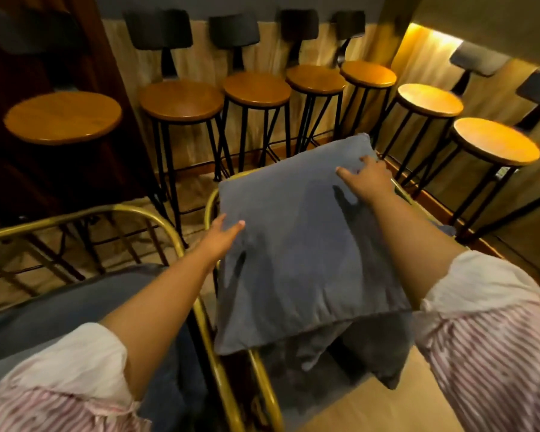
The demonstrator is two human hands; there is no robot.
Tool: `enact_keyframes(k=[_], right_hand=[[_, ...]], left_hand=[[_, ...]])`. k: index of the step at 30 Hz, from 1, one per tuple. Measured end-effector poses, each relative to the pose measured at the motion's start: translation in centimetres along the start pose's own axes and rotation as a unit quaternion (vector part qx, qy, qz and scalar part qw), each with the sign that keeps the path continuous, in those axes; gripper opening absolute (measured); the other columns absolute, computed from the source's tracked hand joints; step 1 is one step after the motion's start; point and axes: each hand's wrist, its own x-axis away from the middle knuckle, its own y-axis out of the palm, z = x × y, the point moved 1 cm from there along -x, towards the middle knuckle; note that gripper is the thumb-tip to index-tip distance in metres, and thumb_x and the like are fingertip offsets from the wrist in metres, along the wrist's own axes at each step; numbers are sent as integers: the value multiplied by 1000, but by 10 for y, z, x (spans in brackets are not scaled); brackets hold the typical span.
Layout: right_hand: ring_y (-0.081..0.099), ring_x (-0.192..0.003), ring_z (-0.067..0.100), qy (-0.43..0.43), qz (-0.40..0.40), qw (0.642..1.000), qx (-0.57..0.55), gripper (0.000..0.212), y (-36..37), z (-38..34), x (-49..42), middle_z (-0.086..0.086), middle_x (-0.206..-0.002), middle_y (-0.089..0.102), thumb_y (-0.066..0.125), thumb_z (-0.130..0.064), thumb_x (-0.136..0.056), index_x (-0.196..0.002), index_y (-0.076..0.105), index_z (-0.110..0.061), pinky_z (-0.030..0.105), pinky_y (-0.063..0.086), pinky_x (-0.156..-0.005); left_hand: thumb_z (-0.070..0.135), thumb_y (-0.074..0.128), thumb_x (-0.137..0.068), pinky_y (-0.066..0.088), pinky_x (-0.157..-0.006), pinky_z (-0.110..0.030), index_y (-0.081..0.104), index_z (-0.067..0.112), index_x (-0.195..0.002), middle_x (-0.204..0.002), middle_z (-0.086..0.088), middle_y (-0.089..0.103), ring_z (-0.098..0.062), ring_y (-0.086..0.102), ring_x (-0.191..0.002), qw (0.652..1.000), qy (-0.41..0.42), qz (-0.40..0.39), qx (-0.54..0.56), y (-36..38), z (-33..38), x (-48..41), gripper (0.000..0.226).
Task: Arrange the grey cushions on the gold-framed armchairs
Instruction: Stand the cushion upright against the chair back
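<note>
A large grey cushion (pixel 296 251) lies tilted over the right gold-framed armchair (pixel 211 198), hiding most of its seat. My left hand (pixel 222 233) grips the cushion's left edge, thumb on top. My right hand (pixel 367 179) holds it near the far right corner, fingers spread on the fabric. Another grey cushion (pixel 356 353) shows under its near edge. A second gold-framed armchair (pixel 156 218) stands at the left with a grey cushion (pixel 75 302) on its seat, partly behind my left arm.
Several bar stools with round wooden seats (pixel 181 99) and black legs line the wall behind the armchairs, and more (pixel 496 140) stand at the right. A dark wooden panel (pixel 44 169) rises at the far left. Light wood floor (pixel 371 410) shows at the bottom.
</note>
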Motion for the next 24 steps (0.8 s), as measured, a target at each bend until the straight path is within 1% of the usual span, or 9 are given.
enact_keyframes(k=[2, 3, 5, 9, 12, 15, 17, 21, 24], right_hand=[[32, -138, 44, 41, -32, 999, -3, 104, 5, 19, -19, 20, -154, 29, 50, -80, -68, -148, 28, -17, 59, 31, -111], [25, -141, 44, 54, -47, 997, -8, 108, 9, 30, -25, 18, -158, 22, 47, -84, -64, -150, 21, -25, 62, 25, -113], [13, -145, 44, 68, -60, 996, -15, 104, 17, 49, -27, 13, -162, 8, 47, -85, -67, -151, 8, -38, 66, 12, -114], [10, -147, 43, 98, -59, 992, -62, 104, 26, 79, -31, 10, -162, 5, 51, -84, -66, -150, 5, -43, 67, 6, -114], [14, -145, 44, 117, -72, 985, -106, 110, 24, 98, -33, 8, -162, 11, 55, -87, -58, -148, 5, -48, 66, 10, -115], [29, -141, 43, 145, -88, 971, -169, 123, 22, 117, -33, 7, -158, 25, 60, -94, -37, -141, 5, -58, 64, 25, -112], [35, -138, 41, 156, -103, 963, -196, 127, 22, 128, -35, 5, -156, 31, 63, -94, -29, -138, 5, -61, 62, 30, -111], [36, -138, 40, 149, -100, 964, -197, 130, 15, 125, -30, 6, -155, 34, 60, -95, -29, -141, 8, -56, 61, 30, -111], [40, -137, 37, 123, -95, 966, -206, 128, 2, 112, -25, 3, -153, 37, 60, -94, -34, -144, 11, -51, 61, 31, -111]], left_hand=[[38, 51, -94, 31, -115, -42, 15, 20, -154, -159, -7, 26, -29, 32, -143, 1000, -12, -6, -6, 10, 0, -20, 72], [38, 51, -95, 28, -117, -44, 11, 22, -154, -161, -6, 21, -28, 27, -146, 1000, -19, -7, -9, 14, -3, -29, 73], [39, 50, -95, 24, -118, -40, 7, 25, -154, -162, -4, 16, -26, 23, -147, 999, -28, -2, -29, 22, -8, -39, 74], [50, 48, -92, 26, -115, -37, 5, 29, -154, -160, -3, 22, -28, 28, -145, 998, -53, 25, -21, 39, -19, -55, 78], [58, 54, -84, 30, -112, -40, 12, 23, -154, -157, -4, 31, -30, 35, -140, 994, -87, 60, 30, 43, -26, -65, 89], [73, 64, -64, 35, -111, -46, 17, 26, -153, -153, -3, 36, -31, 41, -136, 988, -132, 44, 68, 43, -36, -66, 111], [76, 67, -54, 37, -110, -49, 18, 28, -152, -152, -2, 38, -31, 43, -135, 984, -149, 32, 89, 45, -40, -65, 120], [69, 70, -56, 39, -108, -46, 24, 23, -151, -151, -4, 42, -30, 45, -133, 984, -112, 64, 119, 52, -38, -60, 115], [59, 69, -71, 40, -104, -41, 31, 21, -149, -148, -4, 45, -29, 47, -132, 981, -96, 91, 138, 50, -25, -55, 94]])
